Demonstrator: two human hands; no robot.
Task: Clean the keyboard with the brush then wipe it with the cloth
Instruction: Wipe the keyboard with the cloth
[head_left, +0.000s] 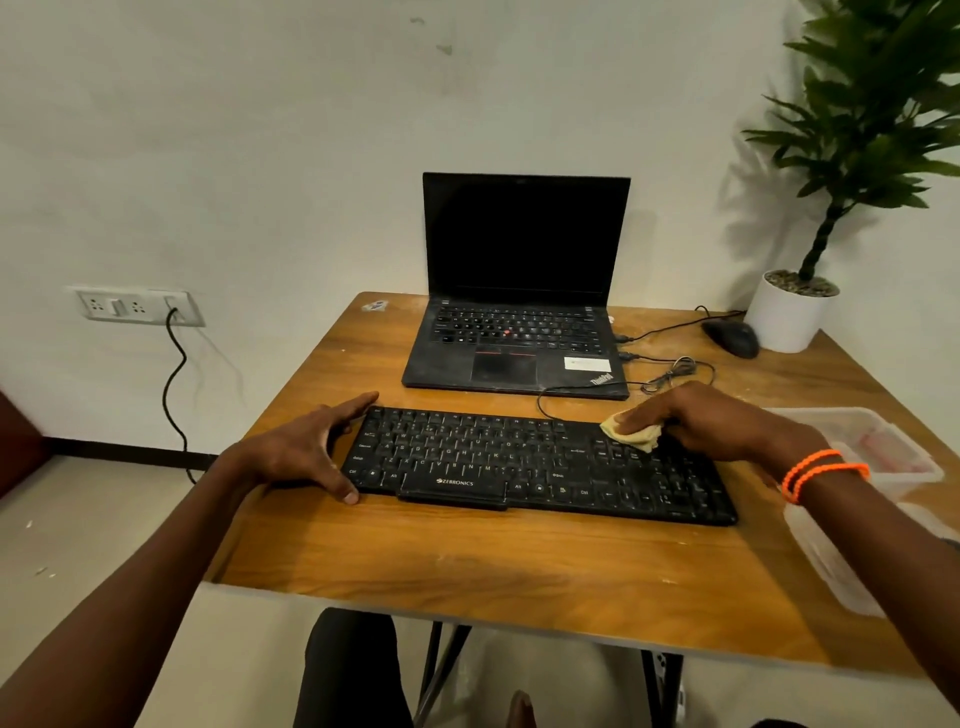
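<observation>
Wiping now: right hand (696, 415) presses cloth (635, 434) on keyboard (540, 465) at 2 o'clock, fingers curled round it; left hand (306, 447) steadies with fingers open. Brush unseen, probably done.

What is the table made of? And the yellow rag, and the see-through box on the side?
The table looks like wood or a wood-look top: brown grain lines, slightly shiny, scuffed. The yellow cloth under the right hand seems soft fabric, since it crumples into folds. The clear container looks like plastic: cloudy, see-through, with moulded edges.
</observation>
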